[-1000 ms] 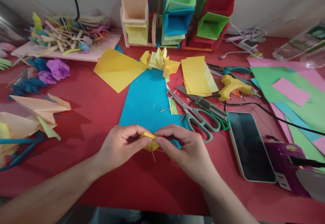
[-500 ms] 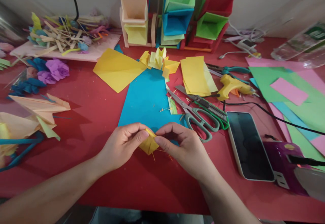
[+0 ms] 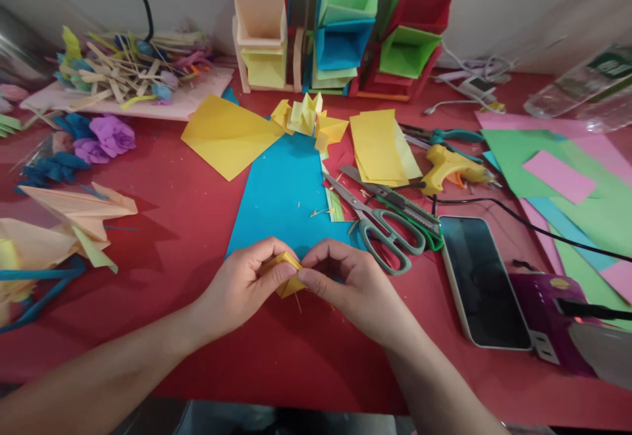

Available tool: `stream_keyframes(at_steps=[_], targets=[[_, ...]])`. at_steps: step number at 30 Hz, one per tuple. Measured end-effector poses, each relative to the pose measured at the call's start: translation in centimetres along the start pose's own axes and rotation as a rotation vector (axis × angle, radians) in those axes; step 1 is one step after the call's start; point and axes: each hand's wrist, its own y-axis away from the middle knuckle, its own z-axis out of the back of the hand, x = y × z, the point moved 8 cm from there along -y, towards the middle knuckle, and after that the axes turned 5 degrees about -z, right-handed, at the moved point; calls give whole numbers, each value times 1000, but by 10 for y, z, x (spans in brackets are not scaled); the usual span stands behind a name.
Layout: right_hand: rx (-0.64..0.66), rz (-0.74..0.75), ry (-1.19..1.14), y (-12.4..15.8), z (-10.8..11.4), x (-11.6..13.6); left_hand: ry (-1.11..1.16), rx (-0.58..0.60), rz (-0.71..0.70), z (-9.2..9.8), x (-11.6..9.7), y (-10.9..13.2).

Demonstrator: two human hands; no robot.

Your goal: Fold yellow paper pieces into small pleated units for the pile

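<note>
A small folded piece of yellow paper (image 3: pixel 290 286) is pinched between both hands at the near edge of a blue sheet (image 3: pixel 281 191). My left hand (image 3: pixel 247 283) grips it from the left, thumb on top. My right hand (image 3: pixel 348 283) pinches its right corner, with thumb and fingertips close to the left thumb. Part of the paper is hidden behind the fingers. Beyond the hands lie several small folded yellow paper pieces (image 3: pixel 305 116), a large creased yellow sheet (image 3: pixel 230 135) and a stack of yellow paper rectangles (image 3: pixel 375 149).
Right of the hands are scissors (image 3: pixel 382 228), a green utility knife (image 3: pixel 409 211), a yellow glue gun (image 3: pixel 454 168) and a phone (image 3: pixel 486 283). Folded paper boxes (image 3: pixel 345 40) stand along the wall. Paper flowers (image 3: pixel 111 137) and peach folded paper (image 3: pixel 79 208) lie left.
The left thumb has slid right across the yellow paper, and the paper has turned a little in the fingers. Both hands still hold it in nearly the same place.
</note>
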Motion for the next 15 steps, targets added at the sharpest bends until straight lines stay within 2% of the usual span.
stream_keyframes(at_steps=[5,15], targets=[[14,6,-42,0,0,-1,129,-41,36,3,5,0],[1,7,48,0,-1,-1,9,2,2,1,0,2]])
